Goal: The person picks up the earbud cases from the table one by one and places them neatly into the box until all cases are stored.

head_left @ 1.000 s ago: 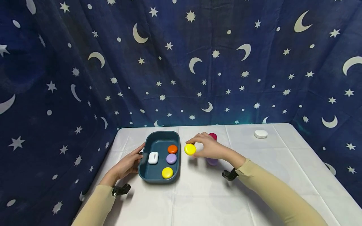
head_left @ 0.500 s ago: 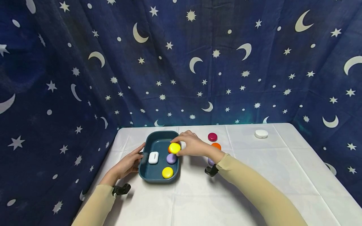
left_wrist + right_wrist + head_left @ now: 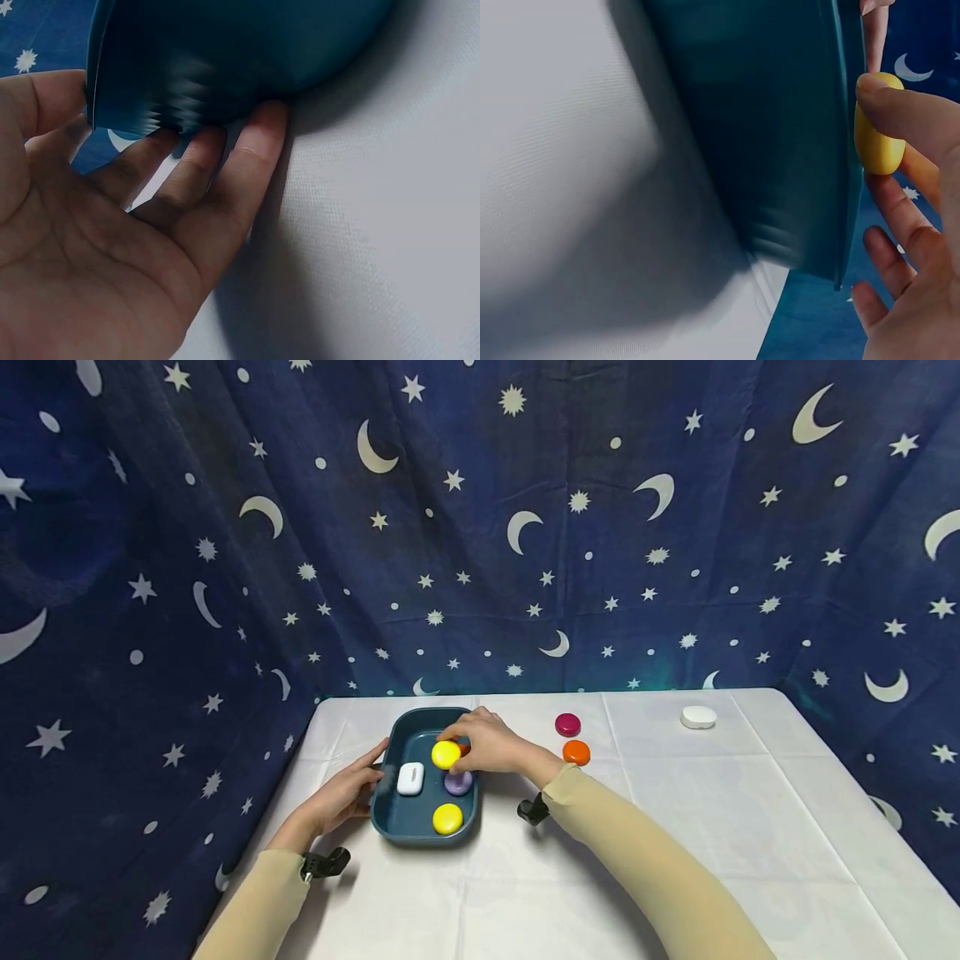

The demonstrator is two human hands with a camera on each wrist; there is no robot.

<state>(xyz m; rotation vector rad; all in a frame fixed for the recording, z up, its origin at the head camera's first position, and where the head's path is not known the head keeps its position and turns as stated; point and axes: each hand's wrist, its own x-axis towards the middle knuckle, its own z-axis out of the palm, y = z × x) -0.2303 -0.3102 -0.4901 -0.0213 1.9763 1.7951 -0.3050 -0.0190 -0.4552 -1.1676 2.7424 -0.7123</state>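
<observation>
Over the blue tray (image 3: 424, 840), my right hand (image 3: 487, 743) pinches a glossy yellow disc (image 3: 446, 755) between thumb and fingers. In the right wrist view, the thick, rounded yellow disc (image 3: 881, 135) shows beyond the tray's rim. My left hand (image 3: 341, 797) rests against the tray's left side; in the left wrist view, several fairly straight fingers (image 3: 251, 161) touch its outer wall. Inside the tray lie a white rounded case (image 3: 410, 779), a purple disc (image 3: 458, 783), another yellow disc (image 3: 447, 819) and an orange disc (image 3: 465, 749), mostly hidden by the right hand.
Right of the tray on the white-covered table (image 3: 675, 827) lie a crimson disc (image 3: 567, 724) and an orange disc (image 3: 576, 752). A white oval object (image 3: 698, 717) sits farther right. A dark blue curtain (image 3: 480, 527) with moons and stars hangs behind the table.
My right hand has carried the yellow disc leftward from beside the tray to over its inside. The loose discs on the table are uncovered, except a purple one now hidden by the arm.
</observation>
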